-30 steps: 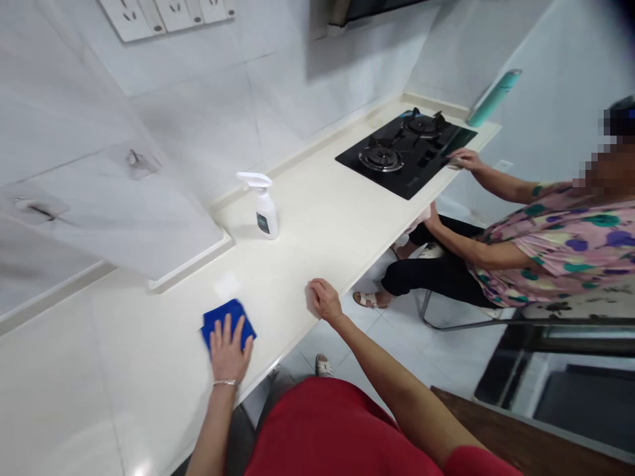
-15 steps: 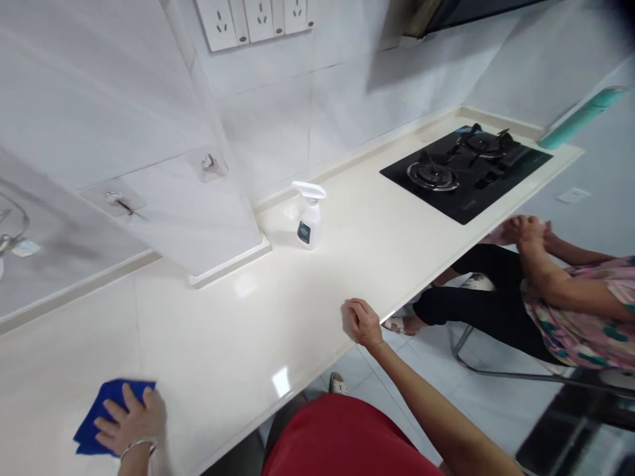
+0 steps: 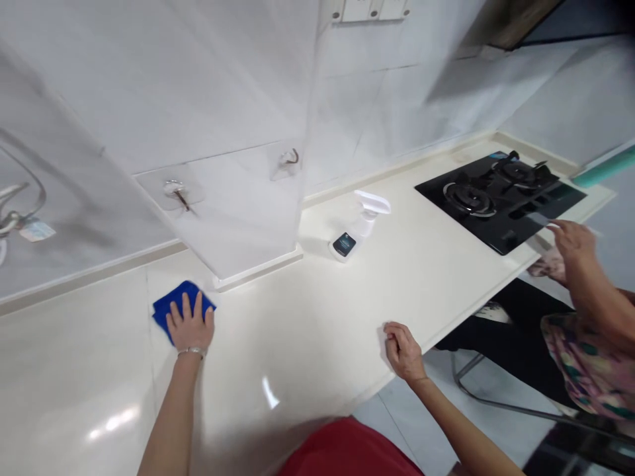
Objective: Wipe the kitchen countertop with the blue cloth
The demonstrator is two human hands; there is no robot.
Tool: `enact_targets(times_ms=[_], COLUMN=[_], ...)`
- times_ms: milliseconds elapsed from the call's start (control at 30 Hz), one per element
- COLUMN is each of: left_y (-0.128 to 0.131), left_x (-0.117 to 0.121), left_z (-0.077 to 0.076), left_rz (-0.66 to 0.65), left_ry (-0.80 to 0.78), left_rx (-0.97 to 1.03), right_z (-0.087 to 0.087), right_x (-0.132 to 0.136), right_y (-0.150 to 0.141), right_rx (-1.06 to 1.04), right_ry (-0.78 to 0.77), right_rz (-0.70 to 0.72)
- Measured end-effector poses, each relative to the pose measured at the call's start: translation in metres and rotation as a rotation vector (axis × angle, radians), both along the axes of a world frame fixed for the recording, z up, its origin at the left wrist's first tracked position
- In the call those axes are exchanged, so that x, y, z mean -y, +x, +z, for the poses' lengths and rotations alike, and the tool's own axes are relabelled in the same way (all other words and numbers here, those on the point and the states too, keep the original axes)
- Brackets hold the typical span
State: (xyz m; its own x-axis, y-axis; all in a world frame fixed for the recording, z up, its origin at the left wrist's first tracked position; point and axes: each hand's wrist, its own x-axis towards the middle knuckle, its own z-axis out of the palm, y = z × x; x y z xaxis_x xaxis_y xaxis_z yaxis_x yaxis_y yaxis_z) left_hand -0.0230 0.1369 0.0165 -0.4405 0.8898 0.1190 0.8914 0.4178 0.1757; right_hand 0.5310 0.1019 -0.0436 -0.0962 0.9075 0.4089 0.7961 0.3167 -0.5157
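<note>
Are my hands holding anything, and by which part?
Nothing looks gripped: your left hand lies spread over the near part of a flat blue cloth; your curled right hand rests on the glossy white counter.

You can read no words or numbers here. The pale print on the dark label (image 3: 344, 244) of the spray bottle (image 3: 364, 225) is too small for you to make out; the tag (image 3: 37, 229) at far left is too blurred.
</note>
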Motion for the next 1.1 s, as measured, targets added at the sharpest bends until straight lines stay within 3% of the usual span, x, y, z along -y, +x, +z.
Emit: enact_targets(times_ms=[133,267,433,567,700,800,1100], left_y=[-0.017,-0.040,-0.066,-0.071,-0.068,-0.062,-0.015], left_x=[-0.062,-0.105,-0.138,-0.146,-0.133,-0.110,0.004], left_z=[-0.002,-0.002,0.000,0.001,0.004,0.006,-0.001], left_rz=[-0.068,-0.130,-0.162,-0.158,-0.167,-0.149,-0.164], left_ry=[-0.014,-0.033,-0.076,-0.049,-0.064,-0.040,0.079], left_rx=[0.024,0.028,0.045,0.053,0.089,0.078,0.010], right_z=[-0.002,-0.005,-0.006,-0.007,-0.010,-0.010,0.008], right_x=[0.002,0.003,0.003,0.002,0.001,0.000,-0.006], right_y=[0.001,0.002,0.003,0.005,0.005,0.003,-0.013], right_rx=[0.042,0.055,0.074,0.084,0.088,0.079,0.008], right_ry=[-0.044,-0.058,-0.080,-0.036,-0.013,-0.007,0.009], right_rz=[-0.027,-0.047,-0.040,-0.126,-0.155,-0.159,-0.155])
